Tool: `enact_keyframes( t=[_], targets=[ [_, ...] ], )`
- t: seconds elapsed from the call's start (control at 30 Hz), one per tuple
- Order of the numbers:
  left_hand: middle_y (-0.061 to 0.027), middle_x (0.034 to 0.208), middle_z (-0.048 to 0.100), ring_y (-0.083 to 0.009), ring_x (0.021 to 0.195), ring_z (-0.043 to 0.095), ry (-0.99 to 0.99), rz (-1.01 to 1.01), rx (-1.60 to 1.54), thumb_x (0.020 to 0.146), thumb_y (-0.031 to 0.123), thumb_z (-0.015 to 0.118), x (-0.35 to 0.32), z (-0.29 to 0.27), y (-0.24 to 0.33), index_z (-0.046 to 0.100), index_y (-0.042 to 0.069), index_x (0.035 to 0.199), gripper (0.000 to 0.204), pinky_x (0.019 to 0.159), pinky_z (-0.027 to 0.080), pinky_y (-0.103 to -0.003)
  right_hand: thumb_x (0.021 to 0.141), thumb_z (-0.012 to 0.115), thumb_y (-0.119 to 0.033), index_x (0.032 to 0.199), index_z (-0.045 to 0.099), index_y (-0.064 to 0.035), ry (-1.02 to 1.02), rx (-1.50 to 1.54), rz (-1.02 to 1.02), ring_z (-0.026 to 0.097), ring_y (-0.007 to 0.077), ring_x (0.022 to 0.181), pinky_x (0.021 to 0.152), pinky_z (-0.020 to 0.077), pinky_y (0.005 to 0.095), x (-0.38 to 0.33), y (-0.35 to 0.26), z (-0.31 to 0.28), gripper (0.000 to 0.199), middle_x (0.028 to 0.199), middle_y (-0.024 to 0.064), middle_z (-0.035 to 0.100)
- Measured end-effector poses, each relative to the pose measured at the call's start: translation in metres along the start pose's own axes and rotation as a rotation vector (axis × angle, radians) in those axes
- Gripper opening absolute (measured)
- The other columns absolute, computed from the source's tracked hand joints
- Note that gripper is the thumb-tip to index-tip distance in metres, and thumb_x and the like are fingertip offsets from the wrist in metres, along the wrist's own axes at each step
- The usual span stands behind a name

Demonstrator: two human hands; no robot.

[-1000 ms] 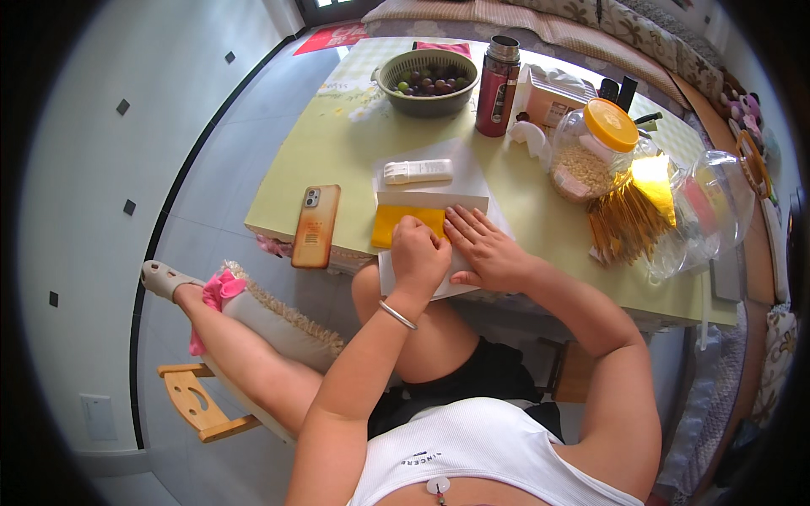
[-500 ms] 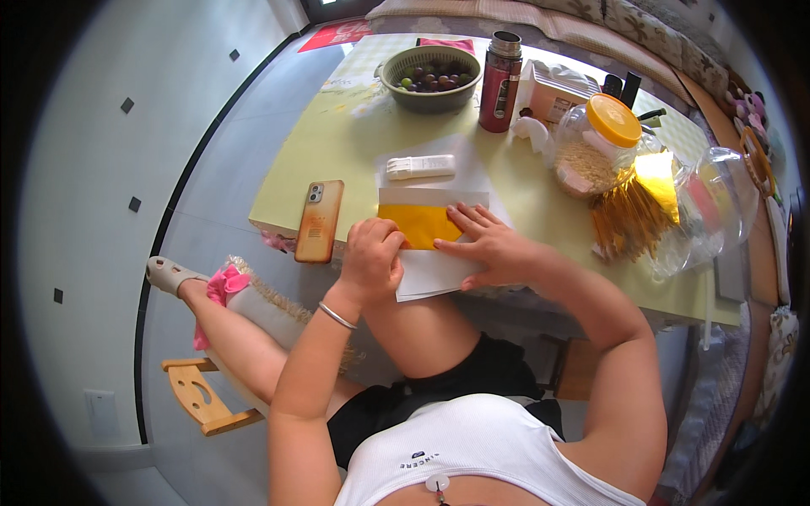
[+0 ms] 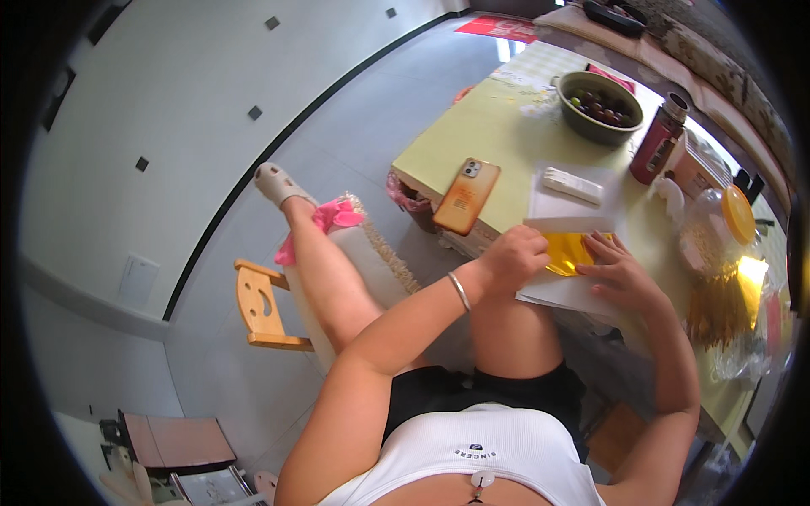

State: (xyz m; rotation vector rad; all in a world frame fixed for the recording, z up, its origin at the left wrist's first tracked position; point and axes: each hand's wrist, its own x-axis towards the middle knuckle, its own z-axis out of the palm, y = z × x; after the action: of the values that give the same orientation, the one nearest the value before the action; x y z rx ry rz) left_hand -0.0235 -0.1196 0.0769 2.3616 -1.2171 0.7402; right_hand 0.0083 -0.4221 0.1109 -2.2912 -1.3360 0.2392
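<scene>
A shiny gold foil sheet (image 3: 567, 252) lies on white paper (image 3: 564, 292) at the table's front edge, above my thigh. At the sheet's left edge, my left hand (image 3: 515, 260) is closed, its fingertips pinching the foil; exactly how much they grip is hidden. My right hand (image 3: 624, 277) rests on the sheet's right side with fingers spread. Just beyond the foil, a white, flat, bottle-like object (image 3: 574, 185) lies on more white paper (image 3: 542, 202).
A phone (image 3: 467, 196) lies at the table's left edge. Farther back stand a bowl of grapes (image 3: 582, 128) and a dark red thermos (image 3: 657, 145). To the right are an orange-lidded jar (image 3: 705, 229) and a bundle of gold foil strips (image 3: 715, 312). A wooden chair (image 3: 258, 304) stands left.
My view has swung left, so the table and its things sit farther right and tilted in the picture. Both hands stay at the gold foil sheet, in much the same hold.
</scene>
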Motion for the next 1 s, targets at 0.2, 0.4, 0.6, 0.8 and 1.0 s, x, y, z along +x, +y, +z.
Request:
enact_keyframes(
  t=[0.2, 0.4, 0.6, 0.8, 1.0],
  targets=[
    [-0.0095, 0.084, 0.063, -0.0287, 0.085, 0.063, -0.124, -0.170, -0.109, 0.081, 0.011, 0.067, 0.012, -0.002, 0.019, 0.063, 0.009, 0.088, 0.008, 0.073, 0.047, -0.042, 0.075, 0.077, -0.007, 0.106, 0.068, -0.0018, 0.289, 0.190, 0.119, 0.055, 0.0409, 0.128, 0.106, 0.0465, 0.0441, 0.013, -0.010, 0.033, 0.033, 0.131, 0.0193, 0.063],
    [-0.0118, 0.086, 0.067, -0.0331, 0.086, 0.064, 0.079, -0.403, -0.234, 0.080, 0.012, 0.071, 0.011, 0.012, 0.022, 0.066, 0.005, 0.106, 0.027, 0.081, 0.049, -0.043, 0.073, 0.077, -0.004, 0.088, 0.064, -0.0017, 0.539, 0.086, 0.162, 0.060, 0.0385, 0.114, 0.096, 0.0496, 0.0444, 0.035, -0.037, 0.058, 0.020, 0.116, 0.0153, 0.067],
    [-0.0109, 0.085, 0.068, -0.0324, 0.087, 0.064, 0.199, -0.540, -0.146, 0.077, 0.012, 0.075, -0.002, 0.020, 0.010, 0.065, 0.003, 0.116, 0.041, 0.082, 0.051, -0.045, 0.075, 0.076, -0.003, 0.079, 0.065, -0.0001, 0.646, 0.050, 0.246, 0.061, 0.0373, 0.111, 0.097, 0.0493, 0.0445, 0.036, -0.032, 0.068, 0.012, 0.115, 0.0145, 0.068],
    [-0.0095, 0.084, 0.067, -0.0298, 0.087, 0.063, 0.226, -0.693, -0.198, 0.077, 0.008, 0.076, -0.007, 0.019, 0.014, 0.064, 0.002, 0.122, 0.047, 0.082, 0.052, -0.043, 0.075, 0.076, -0.007, 0.072, 0.065, -0.0012, 0.642, 0.099, 0.265, 0.062, 0.0341, 0.108, 0.094, 0.0504, 0.0423, 0.041, -0.036, 0.066, 0.012, 0.113, 0.0127, 0.069],
    [-0.0088, 0.082, 0.066, -0.0278, 0.090, 0.062, 0.178, -0.814, -0.185, 0.075, 0.006, 0.077, 0.005, 0.023, 0.020, 0.062, -0.002, 0.123, 0.050, 0.083, 0.052, -0.041, 0.075, 0.077, -0.009, 0.071, 0.064, -0.0019, 0.630, 0.074, 0.318, 0.061, 0.0321, 0.108, 0.092, 0.0501, 0.0411, 0.039, -0.034, 0.066, 0.016, 0.112, 0.0111, 0.069]
  ],
)
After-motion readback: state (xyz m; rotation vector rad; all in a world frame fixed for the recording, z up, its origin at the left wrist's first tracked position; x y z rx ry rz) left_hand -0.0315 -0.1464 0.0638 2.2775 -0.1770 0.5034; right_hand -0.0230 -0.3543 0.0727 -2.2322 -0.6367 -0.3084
